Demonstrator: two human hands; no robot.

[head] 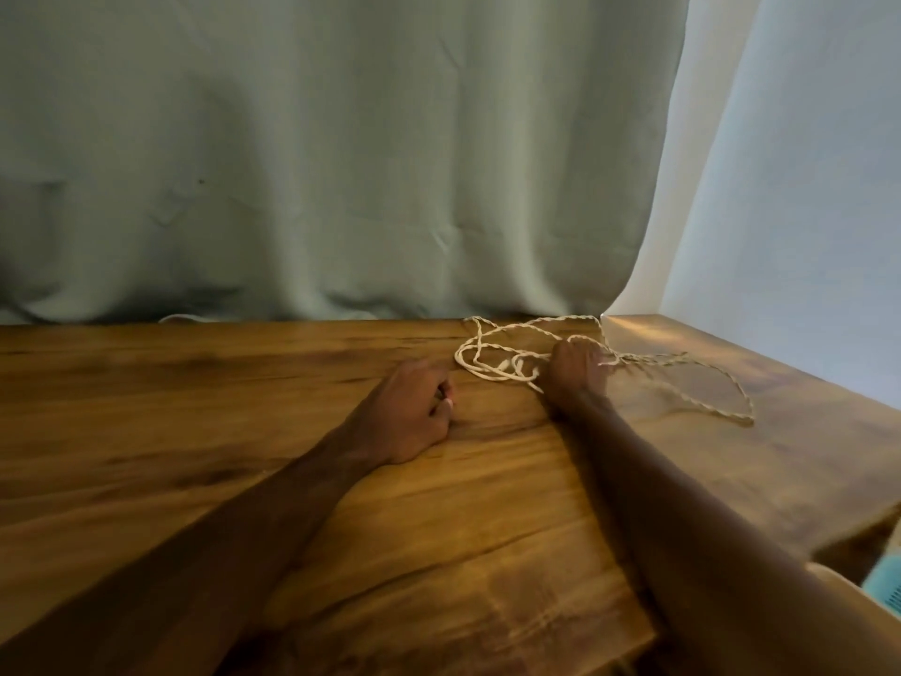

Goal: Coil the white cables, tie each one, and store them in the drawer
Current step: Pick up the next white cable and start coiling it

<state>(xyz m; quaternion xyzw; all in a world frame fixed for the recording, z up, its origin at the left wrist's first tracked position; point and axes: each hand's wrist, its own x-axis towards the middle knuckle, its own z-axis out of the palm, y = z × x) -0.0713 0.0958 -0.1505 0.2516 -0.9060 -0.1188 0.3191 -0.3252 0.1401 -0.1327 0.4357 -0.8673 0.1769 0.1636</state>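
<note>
Just the head view here, looking down over both forearms onto a wooden worktop [244, 383]. The twisted white cable [492, 334] is lying uncoiled in a loose tangle near the back right of the worktop, just in front of the grey-green curtain [341, 163]. One long loop of it trails off to the right toward the worktop's edge.

The right hand [577, 370] is down on the tangle, and its grip is closed on a couple of strands where they cross, with the fingers [604, 358] curled over them. The left hand [404, 412] sits on the bare wood just left of the cable, not touching it, grip pulled in to a loose fist with the knuckles up.

A pale wall [804, 187] is on the right, and there's something teal [887, 583] at the bottom right corner, too cut off to tell what it is.
</note>
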